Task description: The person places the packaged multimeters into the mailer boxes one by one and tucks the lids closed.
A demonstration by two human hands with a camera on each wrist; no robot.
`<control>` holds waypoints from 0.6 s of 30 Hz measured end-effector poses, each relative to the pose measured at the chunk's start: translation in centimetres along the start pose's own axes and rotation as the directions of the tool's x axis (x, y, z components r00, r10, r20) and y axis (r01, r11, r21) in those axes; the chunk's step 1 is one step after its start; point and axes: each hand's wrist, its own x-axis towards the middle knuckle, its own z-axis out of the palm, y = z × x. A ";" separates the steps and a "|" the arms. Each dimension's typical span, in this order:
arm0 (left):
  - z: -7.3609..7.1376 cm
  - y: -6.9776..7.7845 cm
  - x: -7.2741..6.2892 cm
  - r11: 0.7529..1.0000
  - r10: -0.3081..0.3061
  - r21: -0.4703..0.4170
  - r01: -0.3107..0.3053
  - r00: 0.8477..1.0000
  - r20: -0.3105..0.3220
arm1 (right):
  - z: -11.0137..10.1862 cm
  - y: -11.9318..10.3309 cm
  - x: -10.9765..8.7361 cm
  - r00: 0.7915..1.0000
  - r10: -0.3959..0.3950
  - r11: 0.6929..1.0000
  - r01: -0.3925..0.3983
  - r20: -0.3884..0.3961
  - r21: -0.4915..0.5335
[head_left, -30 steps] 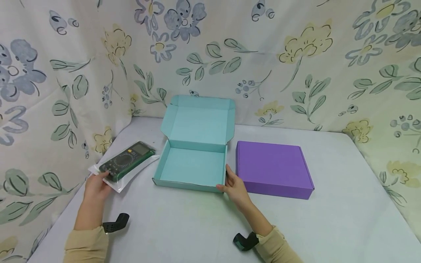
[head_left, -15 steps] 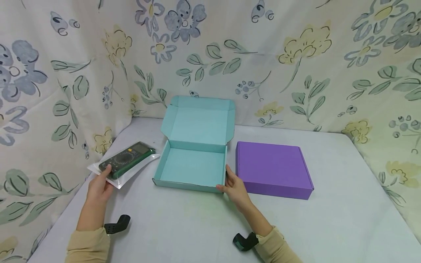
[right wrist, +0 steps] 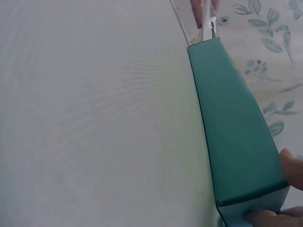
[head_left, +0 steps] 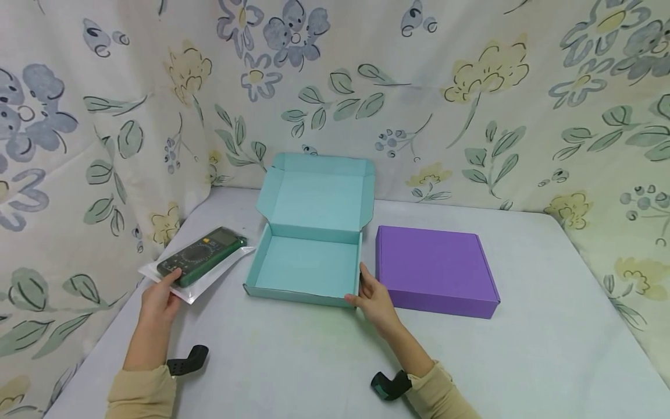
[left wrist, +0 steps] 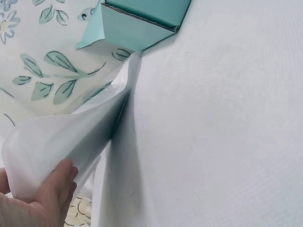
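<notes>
The meter (head_left: 198, 256), with its plastic bag (head_left: 217, 274), lies left of the open teal box (head_left: 298, 295) and near it, long axis slanting away and rightward, screen end toward the box. The left hand (head_left: 159, 301), the nearer, grips bag and meter at their near end. The right hand (head_left: 378, 304) pinches the box's front right corner on the desk (head_left: 282, 361).
</notes>
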 end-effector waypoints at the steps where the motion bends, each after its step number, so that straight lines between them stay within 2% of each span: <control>1: 0.0 -0.1 0.0 1.000 0.012 0.002 -0.012 1.000 -0.001 | 0.0 0.0 0.0 1.000 -0.002 1.000 0.002 0.002 0.003; 8: -0.4 -0.4 -0.2 0.987 0.157 0.017 -0.157 0.988 0.000 | 0.0 0.1 0.0 1.000 -0.012 1.000 0.012 0.011 0.010; 10: -0.5 -0.4 -0.3 0.979 0.197 0.056 -0.196 0.980 0.000 | 0.1 0.1 0.0 1.000 -0.014 1.000 0.014 0.010 0.010; 15: -0.8 -0.4 -0.6 0.955 0.263 0.146 -0.258 0.965 -0.015 | 0.1 0.1 0.0 1.000 -0.013 1.000 0.013 0.010 0.010; 18: -0.9 -0.4 -1.0 0.952 0.279 0.131 -0.276 0.960 -0.008 | 0.1 0.1 0.0 1.000 -0.012 1.000 0.012 0.009 0.008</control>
